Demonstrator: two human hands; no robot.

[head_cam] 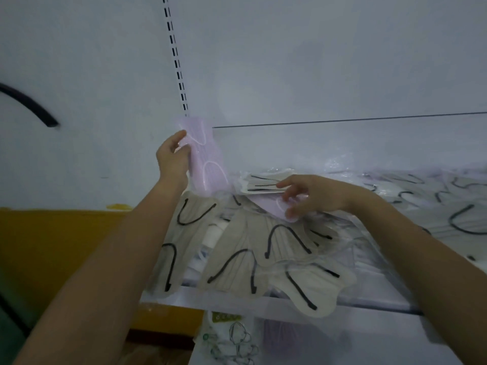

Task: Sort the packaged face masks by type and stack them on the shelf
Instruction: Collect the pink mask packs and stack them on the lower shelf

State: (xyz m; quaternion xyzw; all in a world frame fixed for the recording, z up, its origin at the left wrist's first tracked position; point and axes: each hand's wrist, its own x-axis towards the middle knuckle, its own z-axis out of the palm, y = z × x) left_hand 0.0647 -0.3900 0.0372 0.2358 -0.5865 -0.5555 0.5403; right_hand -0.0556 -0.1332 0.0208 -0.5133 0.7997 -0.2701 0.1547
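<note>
My left hand grips upright lilac plastic-wrapped masks; my right hand pinches another lilac packet, best lifted clear of the beige pile.

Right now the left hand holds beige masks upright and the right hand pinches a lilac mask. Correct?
No. The head view shows the left hand holding lilac masks upright, not beige; the right hand does pinch a lilac mask.

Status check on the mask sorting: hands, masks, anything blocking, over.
Left hand grips lilac mask pack upright. Right hand pinches second lilac mask from pile. Loose beige masks overhang shelf front, cluttering it.
</note>
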